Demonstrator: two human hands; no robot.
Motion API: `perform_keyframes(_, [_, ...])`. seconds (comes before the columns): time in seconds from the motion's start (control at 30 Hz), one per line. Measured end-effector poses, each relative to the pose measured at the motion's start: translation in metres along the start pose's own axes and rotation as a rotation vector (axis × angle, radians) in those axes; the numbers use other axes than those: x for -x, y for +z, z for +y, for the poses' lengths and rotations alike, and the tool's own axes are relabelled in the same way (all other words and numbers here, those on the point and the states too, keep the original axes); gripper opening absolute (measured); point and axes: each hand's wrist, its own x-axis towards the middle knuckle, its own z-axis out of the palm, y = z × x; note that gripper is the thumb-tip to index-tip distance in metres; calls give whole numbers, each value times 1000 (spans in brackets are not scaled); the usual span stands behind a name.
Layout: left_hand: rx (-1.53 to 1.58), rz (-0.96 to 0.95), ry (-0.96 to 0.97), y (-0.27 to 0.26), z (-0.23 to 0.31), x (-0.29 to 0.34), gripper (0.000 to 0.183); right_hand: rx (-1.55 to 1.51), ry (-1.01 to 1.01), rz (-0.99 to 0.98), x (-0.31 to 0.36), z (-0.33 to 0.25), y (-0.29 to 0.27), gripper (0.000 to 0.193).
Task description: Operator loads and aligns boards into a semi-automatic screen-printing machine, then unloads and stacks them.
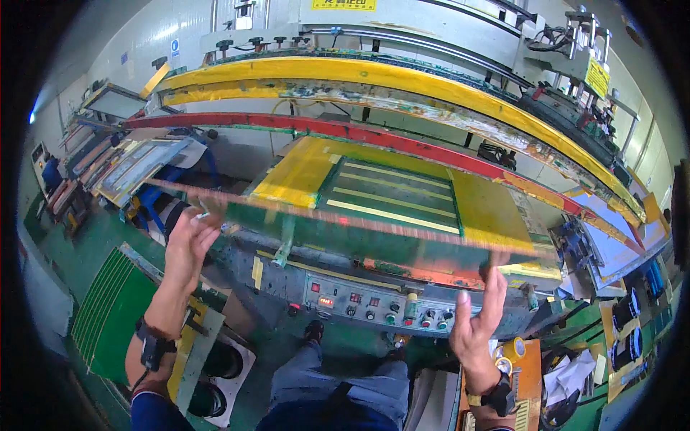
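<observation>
- Because the long, thin green board with a pinkish-red edge (374, 244) looks blurred and slanted, low on the right, it could knock the near edge of the yellow-covered machine bed (287, 176), in my judgement; uneven support would be the cause.
- The board is near, spanning the space between the hands, in front of the bed.
- Left hand (192, 244): fingers curled close beside the board's left end; whether the grip is clamped on it, I cannot tell.
- Right hand (478, 323): thumb apart from the fingers, fingertips at the board's near edge; a firm hold cannot be told. A slip there could drop that end onto the grey control panel (338, 291).
- Counted: one board, two hands, one bed, four pale strips (392, 216) on it, one long red beam (374, 136) beyond, one control panel.
</observation>
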Motion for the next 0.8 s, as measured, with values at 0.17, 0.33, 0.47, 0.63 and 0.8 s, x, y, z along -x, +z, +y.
perform_keyframes(0.17, [493,-209,15,10,-49,-57,31,-373,172,-6,-25,44,17,54])
perform_keyframes(0.33, [547,-345,-177,50,-74,-109,40,-1162,667,1,-62,101,25,65])
perform_keyframes(0.47, [186,-404,-39,75,-121,-172,53,-1306,1053,-406,-107,159,34,76])
perform_keyframes(0.63, [-190,-544,48,87,-216,-273,48,-274,799,-367,-96,271,107,65])
perform_keyframes(0.8, [-219,-782,-85,140,-192,-286,58,7,516,-474,-91,282,131,57])
